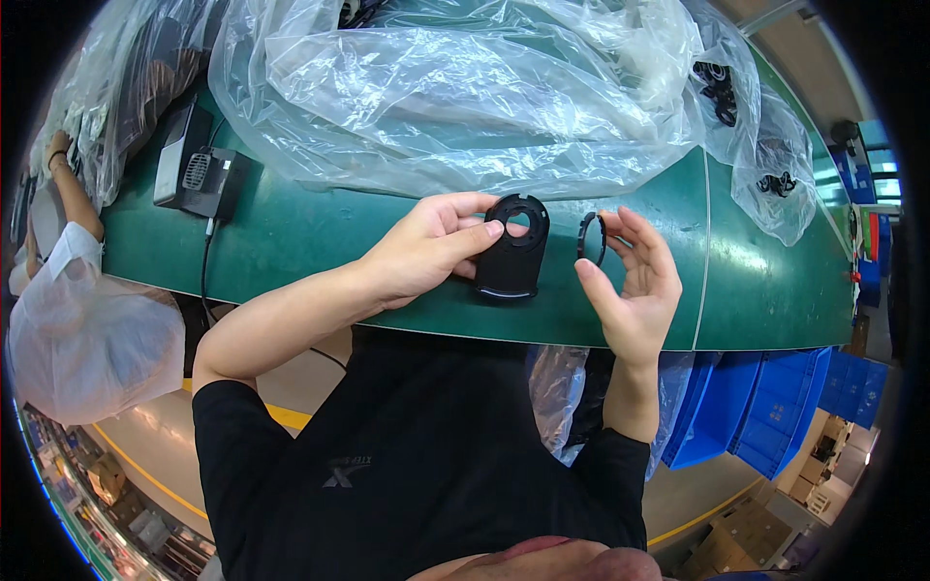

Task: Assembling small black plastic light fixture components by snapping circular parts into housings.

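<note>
My left hand grips a flat black plastic housing by its left side, thumb on its face and fingers behind. The housing has a rounded upper end with a large round hole, through which a fingertip shows. To its right, a thin black ring stands on edge between the thumb and fingers of my right hand. A small gap separates ring and housing. Both hands are raised over the near edge of the green table.
Large clear plastic bags cover the table's far side; a smaller bag at right holds black parts. A black device with a cable sits at left. Blue crates stand below right. A co-worker's arm reaches in at far left.
</note>
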`<move>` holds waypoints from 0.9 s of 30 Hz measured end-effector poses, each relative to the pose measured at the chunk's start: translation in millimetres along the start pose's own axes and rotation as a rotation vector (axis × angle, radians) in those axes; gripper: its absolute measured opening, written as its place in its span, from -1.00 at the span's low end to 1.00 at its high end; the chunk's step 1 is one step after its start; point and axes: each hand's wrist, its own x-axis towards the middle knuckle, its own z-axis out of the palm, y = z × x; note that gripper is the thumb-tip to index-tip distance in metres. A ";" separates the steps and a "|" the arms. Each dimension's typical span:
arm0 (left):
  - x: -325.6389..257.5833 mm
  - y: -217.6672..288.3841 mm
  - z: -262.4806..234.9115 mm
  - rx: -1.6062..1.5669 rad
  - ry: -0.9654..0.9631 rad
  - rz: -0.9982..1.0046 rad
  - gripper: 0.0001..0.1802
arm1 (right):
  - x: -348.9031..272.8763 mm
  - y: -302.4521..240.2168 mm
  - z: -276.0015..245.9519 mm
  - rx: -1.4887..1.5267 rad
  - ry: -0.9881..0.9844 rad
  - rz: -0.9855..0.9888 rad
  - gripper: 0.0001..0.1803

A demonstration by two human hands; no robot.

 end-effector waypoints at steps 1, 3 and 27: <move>-0.5 0.1 0.7 -0.002 0.005 0.002 -0.62 | 0.2 -4.6 4.5 -0.009 -0.018 -0.017 -0.44; -2.0 1.4 2.1 -0.062 -0.028 -0.005 -0.63 | 0.9 -9.1 14.5 -0.081 -0.047 -0.064 -0.45; -3.7 -0.9 0.9 -0.083 -0.103 -0.030 -0.61 | 3.2 -17.3 42.8 -0.538 -0.201 -0.394 -0.41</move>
